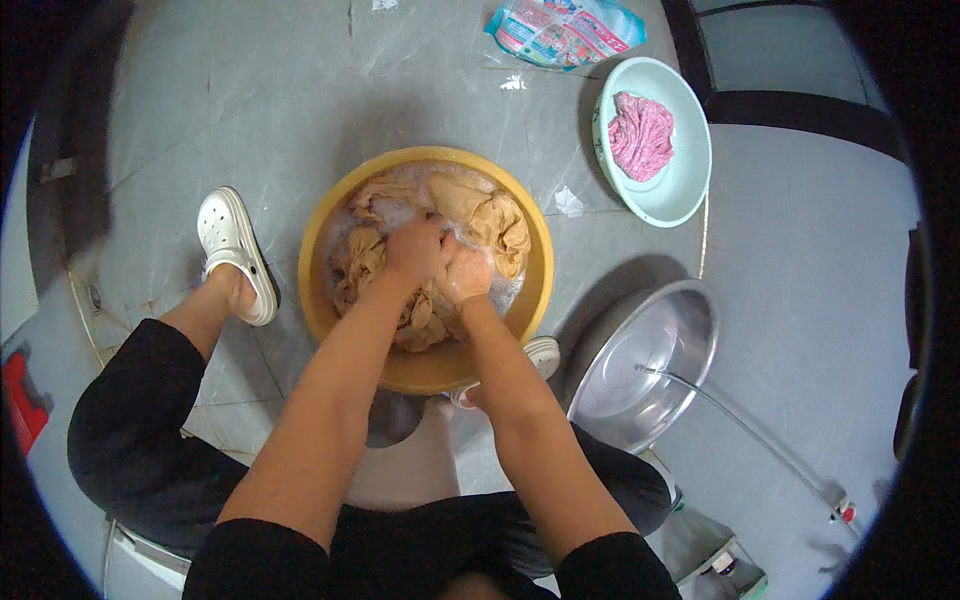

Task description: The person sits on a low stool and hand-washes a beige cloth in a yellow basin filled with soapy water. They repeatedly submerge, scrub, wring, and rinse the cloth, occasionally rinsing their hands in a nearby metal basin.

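A round yellow basin (426,381) stands on the tiled floor in front of me, holding sudsy water and wet tan cloth (457,199). Both of my hands are down inside it, close together near its middle. My left hand (414,249) is on the cloth, its fingertips partly hidden and blurred. Beside it, my right hand (466,271) is partly in the foam, with its fingers hidden behind the left hand and the cloth. Bunched cloth lies to the left of and below the hands. Whether either hand grips the cloth is not clear.
A pale green basin (686,180) with pink cloth (642,137) stands at upper right, near a blue-and-pink plastic pouch (566,31). A tilted steel basin (709,315) is at right, with a thin hose (757,431) reaching into it. White clogs (234,244) are on my feet.
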Action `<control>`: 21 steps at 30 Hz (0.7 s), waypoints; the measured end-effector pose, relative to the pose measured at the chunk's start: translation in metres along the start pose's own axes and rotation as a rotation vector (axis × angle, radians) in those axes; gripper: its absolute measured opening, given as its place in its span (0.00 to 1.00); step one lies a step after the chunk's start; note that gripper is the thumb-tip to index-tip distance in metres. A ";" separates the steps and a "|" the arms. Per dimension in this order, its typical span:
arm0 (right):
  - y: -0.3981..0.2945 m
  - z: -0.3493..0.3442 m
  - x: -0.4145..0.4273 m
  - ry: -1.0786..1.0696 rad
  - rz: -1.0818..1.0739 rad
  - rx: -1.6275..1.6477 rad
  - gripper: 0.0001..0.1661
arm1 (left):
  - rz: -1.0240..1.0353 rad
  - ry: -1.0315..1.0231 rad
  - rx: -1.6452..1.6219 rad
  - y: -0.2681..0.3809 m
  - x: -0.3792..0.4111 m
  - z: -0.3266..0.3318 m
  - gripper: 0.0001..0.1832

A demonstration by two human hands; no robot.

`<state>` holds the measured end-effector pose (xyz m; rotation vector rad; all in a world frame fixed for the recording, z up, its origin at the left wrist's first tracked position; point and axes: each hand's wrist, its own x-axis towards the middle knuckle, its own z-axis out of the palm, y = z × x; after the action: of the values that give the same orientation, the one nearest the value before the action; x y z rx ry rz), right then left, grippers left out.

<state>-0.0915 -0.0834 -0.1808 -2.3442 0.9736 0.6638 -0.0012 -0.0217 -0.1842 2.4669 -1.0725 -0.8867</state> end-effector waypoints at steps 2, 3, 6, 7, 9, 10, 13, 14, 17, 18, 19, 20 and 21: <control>-0.001 -0.015 -0.011 0.023 -0.075 0.035 0.31 | 0.064 -0.179 0.054 -0.009 0.023 -0.016 0.16; 0.006 -0.022 -0.017 0.081 -0.142 0.074 0.34 | 0.035 -0.261 0.108 0.005 0.027 -0.036 0.19; 0.010 -0.037 -0.046 0.118 -0.148 0.195 0.33 | 0.040 -0.222 0.170 0.048 0.025 -0.077 0.22; 0.009 -0.037 -0.056 0.127 -0.121 0.307 0.30 | 0.114 -0.023 0.120 0.059 0.020 -0.080 0.20; 0.006 -0.033 -0.075 0.267 -0.061 0.550 0.26 | 0.210 0.172 0.129 0.074 0.013 -0.081 0.18; 0.006 -0.030 -0.080 0.427 -0.018 0.599 0.26 | 0.225 0.160 0.191 0.077 0.012 -0.070 0.19; 0.006 -0.032 -0.089 0.794 0.102 0.701 0.26 | 0.377 0.221 0.225 0.059 0.001 -0.035 0.17; 0.014 -0.033 -0.085 0.855 0.094 0.779 0.26 | 0.456 0.248 0.205 0.054 -0.008 -0.028 0.16; 0.004 -0.064 -0.090 0.769 0.047 0.700 0.29 | 0.552 -0.137 0.271 0.032 -0.045 -0.048 0.08; 0.005 -0.063 -0.085 0.773 0.023 0.570 0.30 | 0.548 -0.231 0.219 0.023 -0.064 -0.056 0.08; 0.005 -0.061 -0.084 0.769 0.005 0.437 0.31 | 0.574 -0.363 0.187 0.015 -0.084 -0.070 0.09; -0.004 -0.055 -0.086 0.657 -0.018 0.340 0.33 | 0.582 -0.493 0.155 0.004 -0.106 -0.087 0.11; -0.013 -0.036 -0.094 0.524 0.030 0.232 0.33 | 0.633 -0.666 0.139 -0.002 -0.120 -0.103 0.18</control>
<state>-0.1316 -0.0510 -0.0929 -2.3359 1.2288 -0.0708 0.0028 0.0715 -0.0568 1.7197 -2.0268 -1.4599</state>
